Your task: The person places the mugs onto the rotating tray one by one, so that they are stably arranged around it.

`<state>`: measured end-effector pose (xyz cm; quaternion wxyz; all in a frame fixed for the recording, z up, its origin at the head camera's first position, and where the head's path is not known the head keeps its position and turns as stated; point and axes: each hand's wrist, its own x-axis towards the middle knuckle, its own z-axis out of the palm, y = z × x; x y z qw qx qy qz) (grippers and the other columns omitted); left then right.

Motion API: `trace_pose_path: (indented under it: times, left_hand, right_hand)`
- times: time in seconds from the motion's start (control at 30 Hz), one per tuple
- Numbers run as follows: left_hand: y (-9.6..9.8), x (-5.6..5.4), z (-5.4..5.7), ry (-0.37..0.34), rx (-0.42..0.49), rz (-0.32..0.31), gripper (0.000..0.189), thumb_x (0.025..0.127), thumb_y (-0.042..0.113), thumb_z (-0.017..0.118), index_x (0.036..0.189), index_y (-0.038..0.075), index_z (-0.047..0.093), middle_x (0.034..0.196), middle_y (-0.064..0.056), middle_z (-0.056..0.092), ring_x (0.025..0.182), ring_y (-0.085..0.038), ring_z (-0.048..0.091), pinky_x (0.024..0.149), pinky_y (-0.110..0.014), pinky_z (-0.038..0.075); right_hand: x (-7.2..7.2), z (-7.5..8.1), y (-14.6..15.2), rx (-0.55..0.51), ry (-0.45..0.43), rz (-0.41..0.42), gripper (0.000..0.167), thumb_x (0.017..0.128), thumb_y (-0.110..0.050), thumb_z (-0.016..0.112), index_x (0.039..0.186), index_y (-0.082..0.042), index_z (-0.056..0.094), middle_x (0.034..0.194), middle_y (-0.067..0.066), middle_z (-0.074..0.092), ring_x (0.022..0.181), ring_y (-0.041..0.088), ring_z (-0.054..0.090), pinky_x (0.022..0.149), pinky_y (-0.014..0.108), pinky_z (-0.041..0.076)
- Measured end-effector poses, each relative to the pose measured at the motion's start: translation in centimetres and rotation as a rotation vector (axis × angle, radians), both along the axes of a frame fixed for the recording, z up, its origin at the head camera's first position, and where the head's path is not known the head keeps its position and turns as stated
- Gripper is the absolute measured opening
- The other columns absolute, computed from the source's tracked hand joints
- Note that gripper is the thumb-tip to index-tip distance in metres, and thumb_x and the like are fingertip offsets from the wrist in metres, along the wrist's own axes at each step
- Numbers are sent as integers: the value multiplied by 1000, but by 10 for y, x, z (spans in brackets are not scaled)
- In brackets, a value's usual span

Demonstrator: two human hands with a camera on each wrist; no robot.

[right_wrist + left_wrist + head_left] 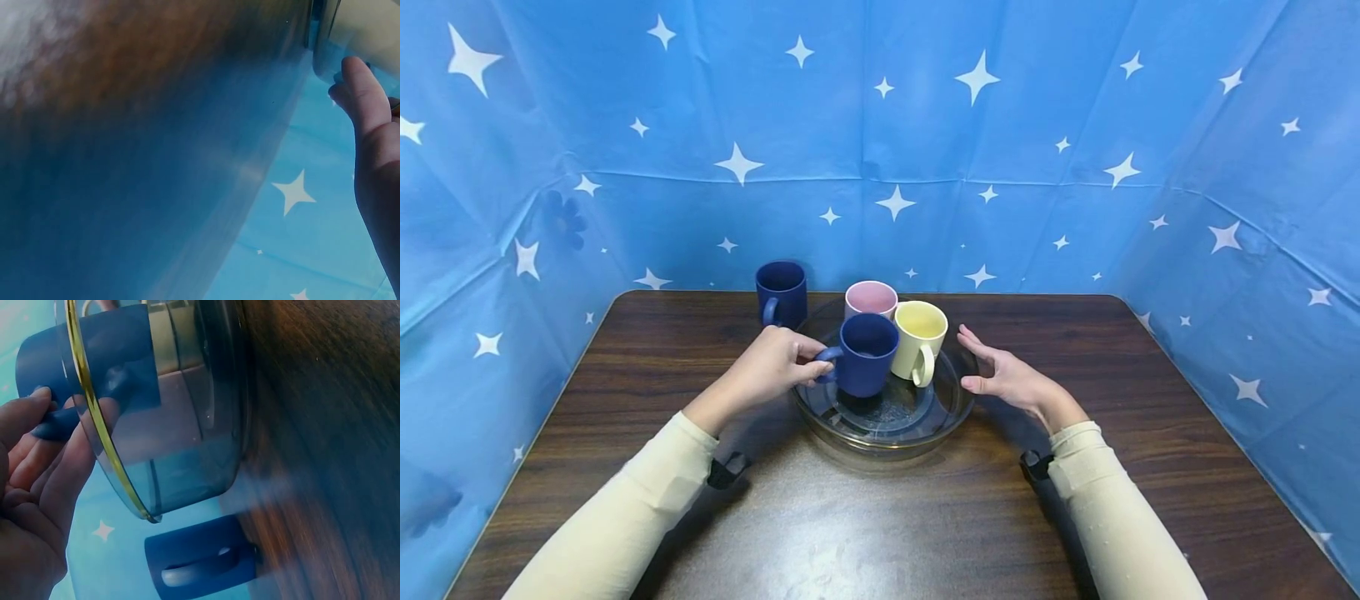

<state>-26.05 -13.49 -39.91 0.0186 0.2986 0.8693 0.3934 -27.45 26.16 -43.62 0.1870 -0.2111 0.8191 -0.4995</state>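
My left hand [772, 364] pinches the handle of a dark blue mug [867, 357], which is upright at the left part of a clear glass bowl [880, 442]. Through the glass in the left wrist view, the same blue mug [53, 356] shows with the fingers at its handle. Inside the bowl, a pink mug [871, 297] is behind it and a yellow mug [921, 342] stands to its right, handle toward me. My right hand [1011, 379] is at the bowl's right side, fingers spread and holding nothing; whether it touches the rim I cannot tell.
A second dark blue mug [782, 296] stands on the wooden table [880, 517] behind my left hand, left of the bowl. Blue cloth with white stars [865, 125] hangs at the back and both sides of the table.
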Motion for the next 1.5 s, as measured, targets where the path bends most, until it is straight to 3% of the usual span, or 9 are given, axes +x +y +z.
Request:
trace_pose_path:
  times: [0.23,0.47,0.67,1.23,1.5]
  left_hand:
    - [6,-4,-1,-53,-25,-28,11,95,13,74,99,5,79,81,-6,77,69,-15,74,61,-27,56]
    - [11,-10,-7,-61,-54,-82,8,93,11,74,93,5,80,78,-7,76,66,-14,71,54,-23,49]
    - [14,-14,-13,-103,-41,-105,10,93,10,74,93,2,79,78,-6,76,66,-14,72,57,-22,53]
    - [14,-26,-9,-255,-64,-187,11,95,9,72,97,1,79,83,-10,77,74,-21,75,70,-37,61]
    - [14,-31,-5,-281,-106,-214,11,95,10,72,97,2,79,85,-9,77,76,-19,75,69,-32,60]
  right_hand:
    - [0,1,0,24,6,-8,89,96,-30,70,163,-8,16,171,2,-2,155,31,-6,119,62,15]
    - [2,1,-1,23,6,-10,89,96,-32,71,163,-8,16,171,2,-2,155,31,-8,119,65,11]
    - [2,2,-1,20,5,-11,89,96,-31,71,163,-9,17,171,1,-2,155,30,-8,119,64,12]
    - [1,1,-1,28,18,-7,83,99,-16,67,162,-4,15,171,5,-2,155,30,-8,120,63,10]
    - [1,3,-2,28,14,4,85,99,-22,68,162,-5,14,171,5,-2,155,30,-9,120,63,9]
